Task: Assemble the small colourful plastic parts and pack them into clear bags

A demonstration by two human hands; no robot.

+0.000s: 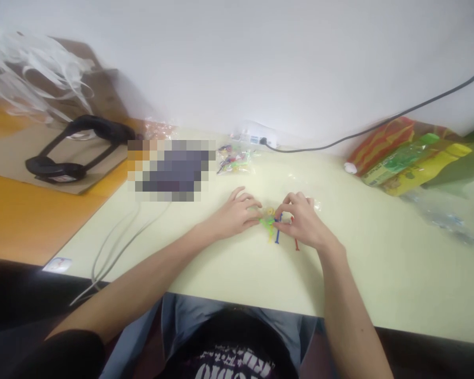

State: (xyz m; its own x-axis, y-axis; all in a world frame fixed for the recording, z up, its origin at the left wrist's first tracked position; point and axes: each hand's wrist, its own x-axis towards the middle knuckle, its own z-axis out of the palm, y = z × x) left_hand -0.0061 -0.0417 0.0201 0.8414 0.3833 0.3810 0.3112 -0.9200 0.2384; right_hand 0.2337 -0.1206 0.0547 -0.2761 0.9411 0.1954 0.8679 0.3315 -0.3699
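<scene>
Over the pale table, my left hand (240, 215) is curled from the left, with thumb and fingertips closed on a small green plastic piece (267, 221). My right hand (301, 220) comes in from the right and pinches the upper end of a thin blue plastic stick (277, 236). A yellow plastic piece (270, 234) lies between the hands, against the green one. Below the right palm, a red plastic stick (297, 243) shows its lower end; its upper part is partly covered by the fingers. Exactly how the small pieces touch is too small to tell.
Behind the hands lies a clear bag of coloured pieces (237, 160), near a white power strip (256, 136) with a dark cable. A blurred-out dark object (177, 171) is to the left. Snack packages (411, 163) stand right; a black headset-like frame (59, 168) sits on cardboard.
</scene>
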